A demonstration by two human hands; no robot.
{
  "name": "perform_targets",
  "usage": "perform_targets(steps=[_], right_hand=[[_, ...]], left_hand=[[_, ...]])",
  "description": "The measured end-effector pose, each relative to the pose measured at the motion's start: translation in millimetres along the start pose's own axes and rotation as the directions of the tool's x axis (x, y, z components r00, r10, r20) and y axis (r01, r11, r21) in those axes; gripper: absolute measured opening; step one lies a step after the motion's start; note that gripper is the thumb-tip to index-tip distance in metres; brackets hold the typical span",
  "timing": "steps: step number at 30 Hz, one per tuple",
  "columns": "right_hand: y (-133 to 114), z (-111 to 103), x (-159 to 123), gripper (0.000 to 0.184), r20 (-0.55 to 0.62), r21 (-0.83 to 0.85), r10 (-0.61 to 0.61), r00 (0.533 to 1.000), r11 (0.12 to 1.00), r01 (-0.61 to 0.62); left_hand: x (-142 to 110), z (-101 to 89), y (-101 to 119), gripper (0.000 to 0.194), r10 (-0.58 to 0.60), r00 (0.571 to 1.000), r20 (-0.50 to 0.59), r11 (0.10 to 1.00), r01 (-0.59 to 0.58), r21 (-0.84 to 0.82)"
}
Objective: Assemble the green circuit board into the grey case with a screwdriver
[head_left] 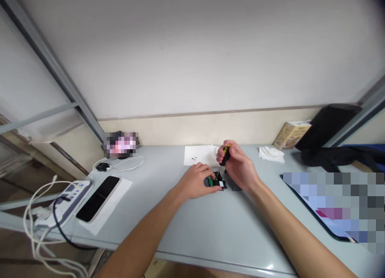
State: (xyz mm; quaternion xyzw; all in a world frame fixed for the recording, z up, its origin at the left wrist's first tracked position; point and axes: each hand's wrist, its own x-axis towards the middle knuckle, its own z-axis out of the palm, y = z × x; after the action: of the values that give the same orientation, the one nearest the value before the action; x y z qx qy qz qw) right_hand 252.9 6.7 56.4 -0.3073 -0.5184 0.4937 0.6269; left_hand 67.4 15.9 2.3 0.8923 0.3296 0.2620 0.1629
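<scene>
On the tabletop, my left hand (197,182) is closed around a small black electronic device (221,184) with a green circuit board (211,181) showing beside the fingers. My right hand (237,163) is wrapped round a screwdriver (225,155) with a black and yellow handle, held just right of and above the device. The hand hides most of the tool, and I cannot make out its tip. Under the right hand lies a dark flat piece (236,185), partly covered. Behind the hands, several tiny dark bits, perhaps screws, rest on a white paper sheet (203,153).
Left on the table are a phone (98,198) on white paper, a power strip (64,203) with cables, and a black charger (102,167). Crumpled tissue (271,154), a yellow carton (291,134) and a blurred-out tablet-like screen (325,214) are to the right. A wall closes the back.
</scene>
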Motion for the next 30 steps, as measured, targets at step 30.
perform_targets(steps=[30], right_hand=[[-19,-16,14,0.036,0.132,0.138,0.151,0.980,0.976,-0.169]], left_hand=[[-3,-4.0,7,0.027,0.018,1.000,0.008,0.997,-0.018,0.077]])
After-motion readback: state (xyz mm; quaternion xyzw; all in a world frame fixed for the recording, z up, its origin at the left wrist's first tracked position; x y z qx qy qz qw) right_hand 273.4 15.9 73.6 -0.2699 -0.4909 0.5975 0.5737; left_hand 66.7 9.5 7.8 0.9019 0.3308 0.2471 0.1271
